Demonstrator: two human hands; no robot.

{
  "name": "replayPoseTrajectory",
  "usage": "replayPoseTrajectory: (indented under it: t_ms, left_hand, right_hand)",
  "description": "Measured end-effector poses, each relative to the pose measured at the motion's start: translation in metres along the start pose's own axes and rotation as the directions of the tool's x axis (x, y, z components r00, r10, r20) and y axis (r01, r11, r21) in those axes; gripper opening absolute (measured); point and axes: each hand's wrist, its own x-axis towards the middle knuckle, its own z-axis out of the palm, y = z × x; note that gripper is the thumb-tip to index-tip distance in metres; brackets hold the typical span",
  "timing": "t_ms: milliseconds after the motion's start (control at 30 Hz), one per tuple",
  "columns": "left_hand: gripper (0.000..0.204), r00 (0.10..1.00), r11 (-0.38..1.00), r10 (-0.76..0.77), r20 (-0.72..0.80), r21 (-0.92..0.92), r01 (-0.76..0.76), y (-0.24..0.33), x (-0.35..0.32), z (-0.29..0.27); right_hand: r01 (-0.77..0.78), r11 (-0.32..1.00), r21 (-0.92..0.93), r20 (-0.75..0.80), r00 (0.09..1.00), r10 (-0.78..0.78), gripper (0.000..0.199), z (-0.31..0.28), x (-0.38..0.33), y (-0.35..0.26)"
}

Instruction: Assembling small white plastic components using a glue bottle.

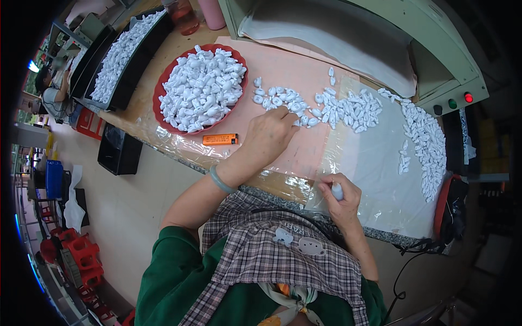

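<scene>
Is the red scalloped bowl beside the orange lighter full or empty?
Full: small white pieces are heaped across the red bowl, hiding its bottom.

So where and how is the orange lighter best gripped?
Probably mid-body, pinched across its long edges from above, near side: the lighter lies flat, lengthwise left to right, with the bowl just beyond it and the left hand close by its right end.

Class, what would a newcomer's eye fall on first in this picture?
Probably the red bowl, heaped with small white pieces, towards the table's left side. Then perhaps the orange lighter just below the bowl, and the glowing red light on the pale green machine at upper right.
</scene>
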Motion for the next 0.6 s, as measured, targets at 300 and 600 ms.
replayPoseTrajectory:
  t_ms: [300, 600]
  left_hand:
    - [0.016, 0.996, 1.000, 0.007, -0.087, -0.014, -0.008, 0.009, 0.000, 0.010]
    - [0.028, 0.954, 0.785, -0.246, 0.172, -0.541, 0.300, 0.019, -0.016, -0.012]
  right_hand:
    - [-0.010, 0.999, -0.033, 0.035, 0.999, 0.011, 0.016, -0.001, -0.001, 0.005]
    - [-0.283, 0.870, 0.405, 0.128, 0.959, 0.252, 0.036, -0.006, -0.002, 0.003]
